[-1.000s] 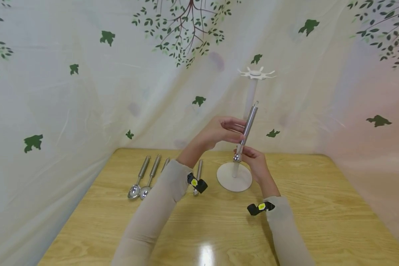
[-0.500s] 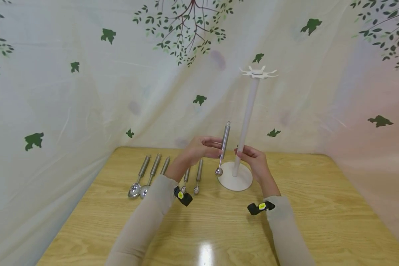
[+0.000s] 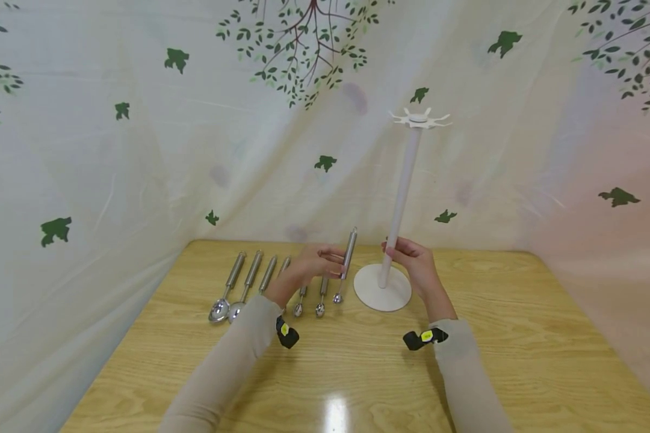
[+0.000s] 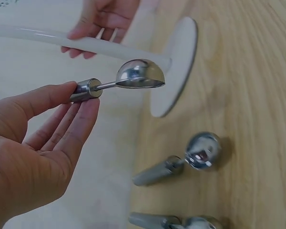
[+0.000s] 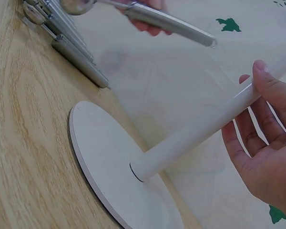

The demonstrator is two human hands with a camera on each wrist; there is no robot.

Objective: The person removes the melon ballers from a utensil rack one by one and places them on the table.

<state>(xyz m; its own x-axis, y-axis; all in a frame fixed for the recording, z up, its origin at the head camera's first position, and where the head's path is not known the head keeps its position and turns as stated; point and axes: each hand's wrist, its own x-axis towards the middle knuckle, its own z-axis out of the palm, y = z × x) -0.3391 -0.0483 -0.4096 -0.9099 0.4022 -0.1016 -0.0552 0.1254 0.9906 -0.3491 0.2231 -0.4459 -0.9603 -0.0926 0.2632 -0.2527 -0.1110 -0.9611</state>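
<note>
My left hand (image 3: 302, 267) pinches a steel melon baller (image 3: 349, 249) by the handle, thumb against fingers. It stands nearly upright, loop end up, its small round bowl low over the table. In the left wrist view the hollow bowl (image 4: 140, 75) juts out beyond the fingertips. My right hand (image 3: 418, 270) grips the lower part of a white pole (image 3: 405, 180), thumb on one side and fingers behind, as the right wrist view also shows. That pole rises from a round white base (image 3: 368, 294) on the table and carries a spoked hook ring (image 3: 419, 120) at its top.
Left of the base, several steel scoops (image 3: 233, 273) lie side by side on the wooden table (image 3: 336, 373), handles toward the back, bowls toward the front. My left forearm covers part of the row. A leaf-printed cloth (image 3: 141, 162) hangs behind the table's back edge.
My left hand has carried the melon baller away from the pole, down and to the left, to the right end of the scoop row. The right hand stays on the pole.
</note>
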